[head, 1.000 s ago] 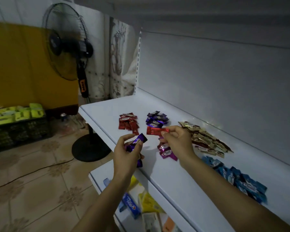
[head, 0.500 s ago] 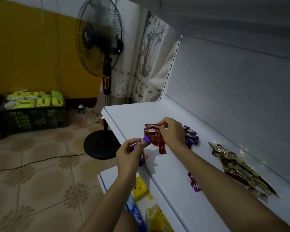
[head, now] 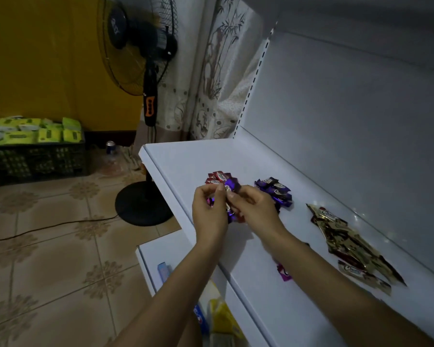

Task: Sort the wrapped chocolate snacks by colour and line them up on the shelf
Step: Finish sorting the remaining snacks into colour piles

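**Both hands meet on one purple wrapper above the shelf's front edge**

The left hand's [head: 209,211] thumb and fingers are curled and pinch a purple snack [head: 232,184]. More purple foil shows under its palm. The right hand [head: 256,209] has its fingers bent inward, and its thumb and forefinger pinch the same snack from the other side.

Just behind the fingertips lies the red pile [head: 217,177], and to its right the purple pile [head: 274,191]. Further right are the gold pile [head: 348,244] and a single magenta snack [head: 283,271], all on the white shelf [head: 186,159]. The wrappers carry a white script logo, too blurred to read.

On the floor stand a pedestal fan [head: 138,46], whose hub lettering is illegible, and a black crate [head: 35,159] of green packets.
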A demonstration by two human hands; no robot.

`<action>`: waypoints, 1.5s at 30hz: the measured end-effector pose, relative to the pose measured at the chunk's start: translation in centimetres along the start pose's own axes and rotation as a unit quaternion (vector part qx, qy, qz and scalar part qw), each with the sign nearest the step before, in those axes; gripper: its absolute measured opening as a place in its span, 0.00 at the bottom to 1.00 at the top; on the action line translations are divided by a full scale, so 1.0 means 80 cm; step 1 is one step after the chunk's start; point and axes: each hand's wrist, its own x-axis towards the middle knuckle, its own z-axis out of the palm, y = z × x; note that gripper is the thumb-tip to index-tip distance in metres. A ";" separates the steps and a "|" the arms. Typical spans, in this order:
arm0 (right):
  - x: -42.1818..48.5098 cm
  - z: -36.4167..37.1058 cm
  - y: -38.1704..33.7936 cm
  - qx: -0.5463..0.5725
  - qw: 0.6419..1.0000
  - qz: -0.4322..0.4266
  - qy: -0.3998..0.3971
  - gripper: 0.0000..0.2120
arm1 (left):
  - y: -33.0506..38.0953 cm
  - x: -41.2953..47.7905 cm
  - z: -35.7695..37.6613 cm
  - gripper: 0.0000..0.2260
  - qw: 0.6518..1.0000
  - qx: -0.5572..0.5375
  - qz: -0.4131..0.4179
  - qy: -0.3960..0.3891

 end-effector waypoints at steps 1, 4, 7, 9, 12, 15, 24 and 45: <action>-0.007 -0.002 0.001 0.002 0.999 -0.009 0.037 0.09 | 0.001 -0.007 0.009 0.03 1.000 -0.009 -0.008 0.004; -0.023 -0.012 0.006 -0.004 0.991 -0.028 0.127 0.08 | 0.006 -0.025 0.033 0.06 0.999 -0.034 -0.032 0.009; -0.034 -0.023 0.011 0.031 0.977 -0.038 0.207 0.07 | 0.012 -0.043 0.054 0.20 0.995 -0.061 -0.082 -0.017; -0.037 -0.029 0.011 0.024 0.966 -0.063 0.248 0.05 | 0.013 -0.058 0.066 0.24 0.992 -0.050 -0.104 -0.043; -0.037 -0.040 0.012 -0.017 0.956 -0.081 0.280 0.01 | 0.015 -0.079 0.078 0.19 0.987 -0.032 -0.128 -0.088; -0.032 -0.049 0.014 -0.021 0.952 -0.081 0.295 0.04 | 0.022 -0.094 0.080 0.17 0.976 -0.029 -0.144 -0.163; 0.012 -0.048 0.004 0.037 0.984 -0.026 0.174 0.07 | 0.024 -0.053 0.034 0.08 0.949 -0.055 -0.099 -0.295; 0.125 -0.154 0.082 -0.296 0.928 0.062 0.217 0.10 | -0.026 -0.007 0.011 0.06 0.961 0.106 0.038 -0.253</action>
